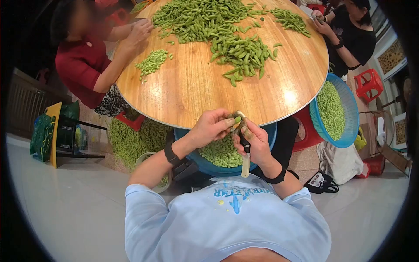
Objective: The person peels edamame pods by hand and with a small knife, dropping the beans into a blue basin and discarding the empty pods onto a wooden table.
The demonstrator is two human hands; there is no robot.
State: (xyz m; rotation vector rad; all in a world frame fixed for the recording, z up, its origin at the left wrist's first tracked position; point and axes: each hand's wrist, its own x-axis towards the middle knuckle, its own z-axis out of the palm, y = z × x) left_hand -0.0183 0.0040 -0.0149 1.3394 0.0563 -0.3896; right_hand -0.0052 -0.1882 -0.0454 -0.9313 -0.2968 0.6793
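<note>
Soybean pod [237, 118] pinched in the closed fingers of the left hand [213, 127], at the near edge of the round wooden surface [192, 91], above a blue basin [270, 133] of shelled beans. Right hand [257, 144] grips a small knife [245, 161], blade at the pod. Splitting seems underway; freeing the beans calls for careful leverage. Shirt lettering partly reads "STAR".

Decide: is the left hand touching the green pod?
Touching. The head view shows the left hand pinching the green pod at its fingertips; the right hand grips a tool.
</note>
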